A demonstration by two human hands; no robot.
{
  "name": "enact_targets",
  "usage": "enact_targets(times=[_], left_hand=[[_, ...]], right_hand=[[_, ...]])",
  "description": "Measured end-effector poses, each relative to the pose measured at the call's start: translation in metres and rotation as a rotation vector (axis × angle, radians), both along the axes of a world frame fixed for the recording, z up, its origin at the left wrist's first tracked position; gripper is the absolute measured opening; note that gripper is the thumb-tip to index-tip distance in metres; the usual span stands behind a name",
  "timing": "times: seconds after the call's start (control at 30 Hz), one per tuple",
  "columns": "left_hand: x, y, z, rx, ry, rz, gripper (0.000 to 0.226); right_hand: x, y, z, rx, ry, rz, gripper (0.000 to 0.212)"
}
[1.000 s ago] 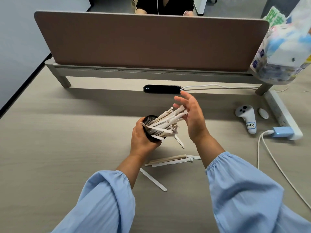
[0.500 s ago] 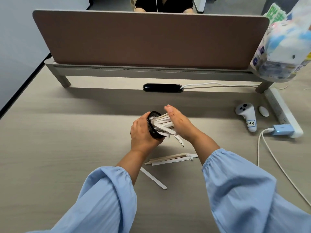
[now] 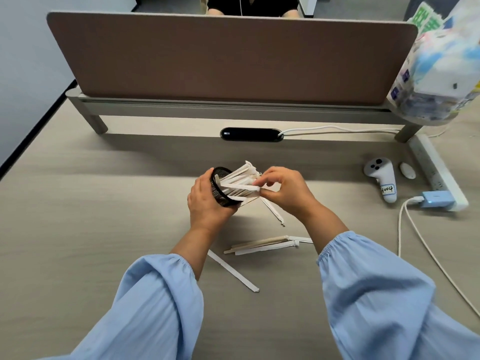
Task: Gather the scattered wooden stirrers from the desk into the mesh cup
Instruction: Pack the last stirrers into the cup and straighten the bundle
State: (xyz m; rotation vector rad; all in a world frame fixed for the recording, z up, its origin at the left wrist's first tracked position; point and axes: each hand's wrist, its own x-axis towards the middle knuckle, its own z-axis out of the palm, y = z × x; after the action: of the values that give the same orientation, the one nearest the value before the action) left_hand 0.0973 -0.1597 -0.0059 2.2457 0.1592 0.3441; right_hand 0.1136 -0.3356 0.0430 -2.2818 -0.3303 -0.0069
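Observation:
My left hand (image 3: 205,203) grips the black mesh cup (image 3: 220,188), tilted with its mouth facing right. A bunch of paper-wrapped wooden stirrers (image 3: 241,180) sticks out of the cup. My right hand (image 3: 283,190) pinches the outer ends of those stirrers with its fingertips. One stirrer (image 3: 272,210) lies on the desk just under my right hand. A small pile of stirrers (image 3: 262,245) lies nearer to me between my forearms. A single white-wrapped stirrer (image 3: 233,271) lies at an angle by my left forearm.
A brown divider panel (image 3: 228,55) on a grey rail closes the desk's far side. At the right are a white controller (image 3: 381,178), a small white oval object (image 3: 407,170), a power strip (image 3: 436,172) with a blue charger (image 3: 436,200) and white cable (image 3: 415,242), and a plastic bag (image 3: 441,68).
My right hand went from open above the stirrers to closed on their ends. The cup tipped further to the right and the stirrers sit deeper and more bunched.

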Motion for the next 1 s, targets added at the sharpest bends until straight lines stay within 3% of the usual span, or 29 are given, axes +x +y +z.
enact_targets(times=[0.2, 0.33, 0.5, 0.63, 0.83, 0.9, 1.0], left_hand=[[0.000, 0.005, -0.005, -0.018, 0.015, -0.061, 0.090], [0.000, 0.013, -0.004, -0.047, 0.033, -0.051, 0.091], [-0.007, 0.022, 0.001, 0.000, -0.060, -0.169, 0.085], [-0.011, 0.028, 0.004, 0.022, -0.109, -0.256, 0.082], [-0.008, 0.037, 0.001, 0.066, -0.048, -0.248, 0.087], [-0.006, 0.042, 0.001, 0.107, -0.013, -0.234, 0.087], [-0.008, 0.047, 0.001, 0.136, -0.013, -0.231, 0.081]], right_hand=[[-0.001, 0.014, 0.009, 0.081, 0.056, 0.066, 0.043], [-0.001, 0.023, 0.007, -0.015, 0.038, 0.125, 0.023], [0.005, 0.036, 0.018, 0.088, -0.056, -0.161, 0.013], [0.007, 0.051, 0.012, -0.180, -0.013, -0.136, 0.023], [-0.009, 0.080, 0.005, -0.027, 0.019, -0.012, 0.069], [-0.012, 0.086, 0.009, 0.007, -0.112, 0.058, 0.060], [-0.009, 0.095, 0.008, -0.010, -0.270, 0.094, 0.023]])
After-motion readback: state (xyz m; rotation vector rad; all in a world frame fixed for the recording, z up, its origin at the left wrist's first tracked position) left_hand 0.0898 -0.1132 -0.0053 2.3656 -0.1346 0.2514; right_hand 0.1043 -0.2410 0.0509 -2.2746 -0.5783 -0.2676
